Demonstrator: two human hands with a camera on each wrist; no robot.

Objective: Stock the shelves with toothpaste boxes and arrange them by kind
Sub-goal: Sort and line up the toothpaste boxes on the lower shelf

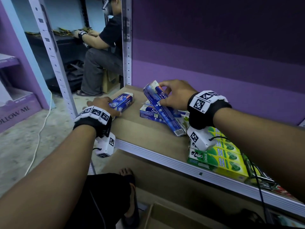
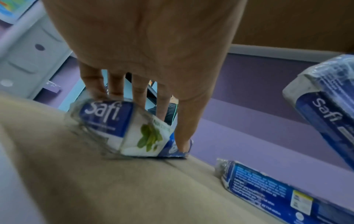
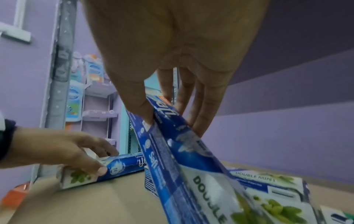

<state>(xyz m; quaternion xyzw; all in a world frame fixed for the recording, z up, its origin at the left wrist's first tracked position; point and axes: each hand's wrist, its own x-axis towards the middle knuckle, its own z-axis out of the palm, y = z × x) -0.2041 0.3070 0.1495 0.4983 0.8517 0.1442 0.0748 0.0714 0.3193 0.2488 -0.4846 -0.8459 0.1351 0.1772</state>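
Note:
My left hand (image 1: 107,103) grips a blue and white Safi toothpaste pack (image 1: 123,102) lying on the brown shelf board (image 1: 140,134) near its left end; fingers reach over its far side and the thumb (image 2: 182,141) presses its near side (image 2: 122,127). My right hand (image 1: 162,93) holds a second Safi pack (image 1: 165,113), far end raised, thumb (image 3: 142,109) on one face and fingers behind (image 3: 191,159). Its low end rests on a loose pile of Safi packs (image 1: 148,113). Green and yellow Darlie boxes (image 1: 221,156) lie side by side at the shelf's front right, under my right wrist.
A grey metal upright (image 1: 127,47) stands at the shelf's back left corner, with the purple back wall (image 1: 214,71) behind. Another person (image 1: 102,47) sits beyond the rack. A cardboard box (image 1: 165,219) lies below the shelf. A white cable (image 1: 41,129) runs across the floor.

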